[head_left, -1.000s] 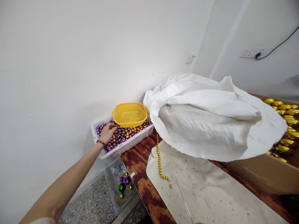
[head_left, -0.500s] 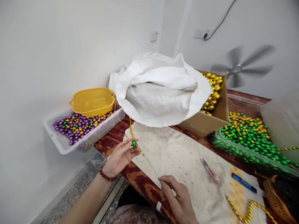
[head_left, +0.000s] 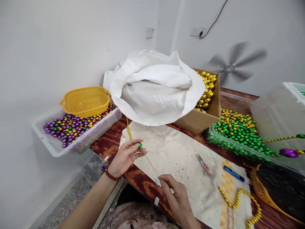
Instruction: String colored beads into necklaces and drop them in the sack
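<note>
My left hand pinches a shiny green bead between thumb and fingertips, above the pale cloth. A thin, straight needle or wire runs from the bead down to my right hand, whose thumb and index finger grip its lower end. Whether it is stiff metal or taut thread, I cannot tell. Behind my left hand, a string of small gold beads hangs from beneath the white sack's edge; its lower end is hidden. Scissors with pinkish handles lie to the right of my right hand.
A white sack stands at the back. At left is a white basket of beads with a yellow basket on top. Rightward are a cardboard box, a clear bin, a blue cutter and a gold bead string.
The green bead, earlier pinched beside the line, now sits at its upper end. Small gold beads at my left fingertips no longer show. The view has shifted to the right.
</note>
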